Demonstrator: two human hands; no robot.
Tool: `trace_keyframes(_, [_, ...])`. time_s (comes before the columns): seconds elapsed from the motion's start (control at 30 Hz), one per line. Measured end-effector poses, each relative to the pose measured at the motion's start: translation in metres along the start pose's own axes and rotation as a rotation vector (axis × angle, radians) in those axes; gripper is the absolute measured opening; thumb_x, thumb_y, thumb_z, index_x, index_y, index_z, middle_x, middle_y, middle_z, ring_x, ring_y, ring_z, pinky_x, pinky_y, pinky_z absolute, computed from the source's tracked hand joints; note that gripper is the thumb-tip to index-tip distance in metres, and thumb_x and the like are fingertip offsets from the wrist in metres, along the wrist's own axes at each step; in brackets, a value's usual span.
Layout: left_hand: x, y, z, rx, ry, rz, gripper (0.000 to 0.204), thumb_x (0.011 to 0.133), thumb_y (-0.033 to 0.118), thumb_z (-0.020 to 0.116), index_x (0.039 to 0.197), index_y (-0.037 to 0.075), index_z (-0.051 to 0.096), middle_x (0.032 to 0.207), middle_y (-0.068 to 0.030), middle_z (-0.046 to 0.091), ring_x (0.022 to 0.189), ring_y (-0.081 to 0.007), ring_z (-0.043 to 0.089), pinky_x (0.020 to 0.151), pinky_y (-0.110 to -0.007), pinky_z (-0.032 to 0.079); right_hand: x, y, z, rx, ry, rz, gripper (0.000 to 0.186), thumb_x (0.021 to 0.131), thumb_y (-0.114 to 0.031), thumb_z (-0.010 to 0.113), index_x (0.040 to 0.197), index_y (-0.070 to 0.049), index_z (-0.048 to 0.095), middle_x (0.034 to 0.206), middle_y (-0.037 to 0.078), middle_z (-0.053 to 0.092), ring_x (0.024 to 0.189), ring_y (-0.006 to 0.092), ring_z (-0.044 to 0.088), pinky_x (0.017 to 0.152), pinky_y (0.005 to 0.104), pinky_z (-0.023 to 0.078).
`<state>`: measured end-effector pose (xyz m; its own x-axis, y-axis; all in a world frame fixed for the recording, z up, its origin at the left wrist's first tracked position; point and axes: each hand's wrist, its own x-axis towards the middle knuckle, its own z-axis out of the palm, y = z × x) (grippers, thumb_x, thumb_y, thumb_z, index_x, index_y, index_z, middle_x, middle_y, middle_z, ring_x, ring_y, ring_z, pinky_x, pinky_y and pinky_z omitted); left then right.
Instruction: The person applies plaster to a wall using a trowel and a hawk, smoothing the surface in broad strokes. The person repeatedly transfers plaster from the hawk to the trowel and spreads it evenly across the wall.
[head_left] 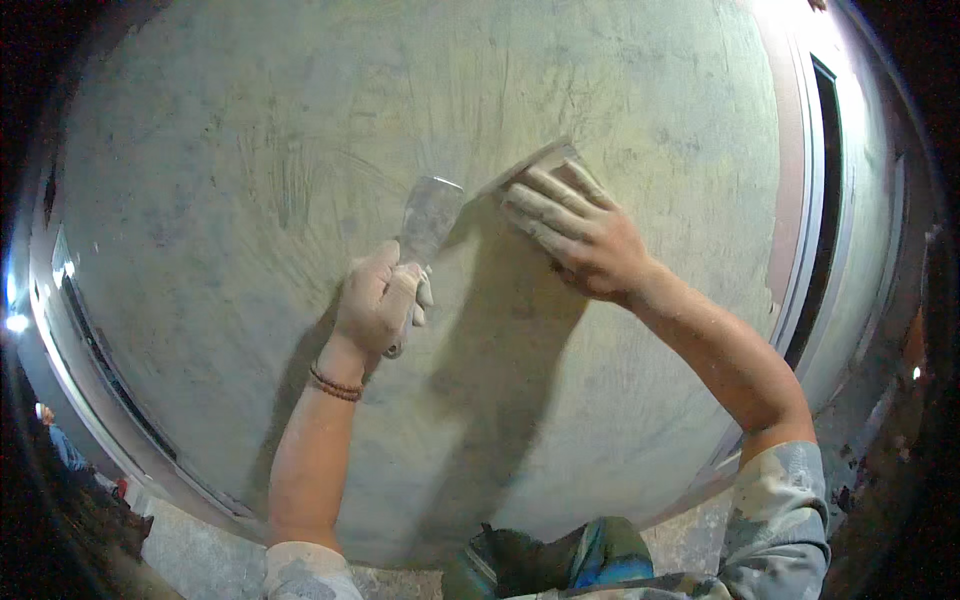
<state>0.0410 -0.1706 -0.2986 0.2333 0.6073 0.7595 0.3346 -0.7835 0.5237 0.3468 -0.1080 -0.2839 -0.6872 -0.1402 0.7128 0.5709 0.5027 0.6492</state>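
My left hand (380, 295) is closed round the handle of a putty knife (430, 215). The knife's broad, dust-whitened blade points up, and a beaded bracelet (335, 385) circles my wrist. To the right and a little higher, my right hand (575, 225) grips a flat trowel (545, 158), its whitened fingers laid along the back. The trowel is tilted, its long edge against or very near the plastered wall (250, 130); its handle is hidden by the hand. Greyish-green, the wall carries streaks and patches of smeared filler. Both arms cast shadows on it.
A pale door or window frame (808, 200) with a dark gap borders the wall on the right. Another frame (95, 340) edges the left. At far left a person in blue (65, 448) shows small. My knees (610, 550) and the floor (200, 540) are below.
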Motion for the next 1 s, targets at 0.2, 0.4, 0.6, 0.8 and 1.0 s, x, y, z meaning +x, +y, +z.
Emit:
trace_keyframes(0.2, [0.015,-0.006,-0.008,0.018,0.028,0.002,0.021,0.099,0.013,0.05,0.085,-0.003,0.056,0.066,-0.008,0.065,0.052,-0.0107,0.061,0.05,-0.027,0.05,0.046,0.029,0.007,-0.173,0.221,0.474,0.039,0.091,-0.014,0.065,0.128,-0.003,0.065,0.137,0.016,0.062,0.133,0.0399,0.054,0.119,0.0504,0.036])
trace_keyframes(0.4, [0.014,-0.004,-0.015,0.0,0.006,0.009,0.021,0.098,0.012,0.05,0.084,-0.002,0.056,0.066,-0.009,0.066,0.052,-0.0122,0.062,0.051,-0.029,0.051,0.042,0.012,0.005,-0.084,-0.164,-0.012,0.045,0.087,-0.024,0.062,0.131,-0.015,0.066,0.156,0.01,0.047,0.149,0.0315,0.036,0.125,0.0539,0.026])
trace_keyframes(0.6, [0.015,-0.008,-0.012,-0.008,0.041,0.008,0.023,0.098,0.013,0.049,0.081,-0.001,0.053,0.066,-0.0095,0.066,0.052,-0.0123,0.062,0.05,-0.03,0.052,0.051,0.044,0.012,-0.255,0.226,0.515,0.039,0.094,-0.019,0.058,0.13,-0.005,0.064,0.146,0.015,0.056,0.139,0.0339,0.05,0.122,0.053,0.031])
trace_keyframes(0.8, [0.016,-0.012,-0.012,-0.062,0.015,-0.007,0.022,0.098,0.013,0.05,0.087,-0.004,0.057,0.066,-0.0084,0.065,0.052,-0.0115,0.061,0.05,-0.028,0.051,0.031,0.016,0.022,-0.106,-0.024,0.026,0.044,0.088,-0.019,0.062,0.13,-0.007,0.065,0.147,0.013,0.057,0.141,0.0294,0.049,0.117,0.0483,0.04])
trace_keyframes(1.0, [0.016,-0.016,-0.011,-0.081,0.057,0.018,0.022,0.097,0.013,0.052,0.086,-0.004,0.058,0.068,-0.01,0.067,0.053,-0.012,0.063,0.049,-0.027,0.051,0.046,0.045,0.028,-0.188,0.152,0.458,0.044,0.088,-0.017,0.06,0.131,-0.005,0.064,0.147,0.012,0.057,0.142,0.0281,0.048,0.119,0.0438,0.038])
